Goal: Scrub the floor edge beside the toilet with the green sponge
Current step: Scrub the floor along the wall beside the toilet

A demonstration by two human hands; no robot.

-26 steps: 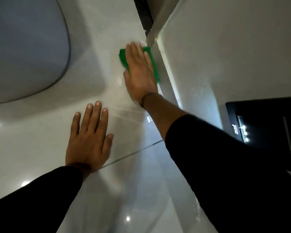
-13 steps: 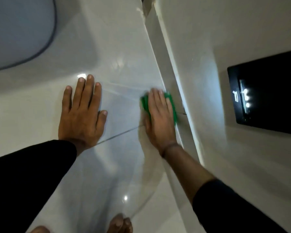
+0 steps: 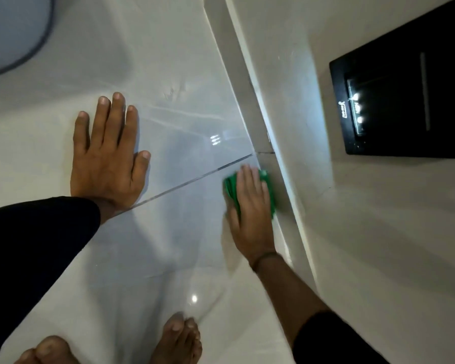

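green sponge (image 3: 269, 189) against floor edge (image 3: 250, 119)

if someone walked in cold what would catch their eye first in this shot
Probably the green sponge, the only bright colour, pressed flat under the right hand where the glossy floor meets the skirting. Next, the black panel with small lit icons on the wall at upper right. The left hand lies spread flat on the tile, and bare toes show at the bottom edge.

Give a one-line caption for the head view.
Right hand presses green sponge along floor edge; left hand braces flat on tile.
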